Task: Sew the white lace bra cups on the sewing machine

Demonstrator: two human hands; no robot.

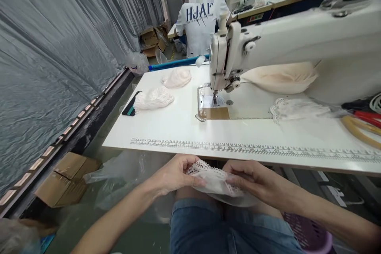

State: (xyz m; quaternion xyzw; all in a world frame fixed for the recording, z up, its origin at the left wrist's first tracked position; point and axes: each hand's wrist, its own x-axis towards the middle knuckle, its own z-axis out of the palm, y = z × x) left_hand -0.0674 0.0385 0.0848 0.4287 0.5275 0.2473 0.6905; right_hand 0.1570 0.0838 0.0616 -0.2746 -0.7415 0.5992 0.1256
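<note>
Over my lap, just below the table's front edge, I hold a piece of white lace-edged fabric (212, 178). My left hand (181, 172) pinches its left end between thumb and fingers. At the right end, my right hand (248, 176) grips the fabric and its scalloped lace border. Beyond my hands stands a white sewing machine (218, 63), its presser foot over a metal plate. Two similar lace-trimmed pieces lie on the left of the table: a nearer one (153, 98) and a farther one (177, 77). Another lace-edged piece (300, 110) lies to the right.
A ruler strip (238, 147) runs along the white table's front. Cream fabric (282, 77) rests under the machine arm. Red-handled scissors (367, 118) and a yellow ring sit far right. A cardboard box (67, 180) and a purple basket (312, 232) stand below. Another person (201, 24) sits ahead.
</note>
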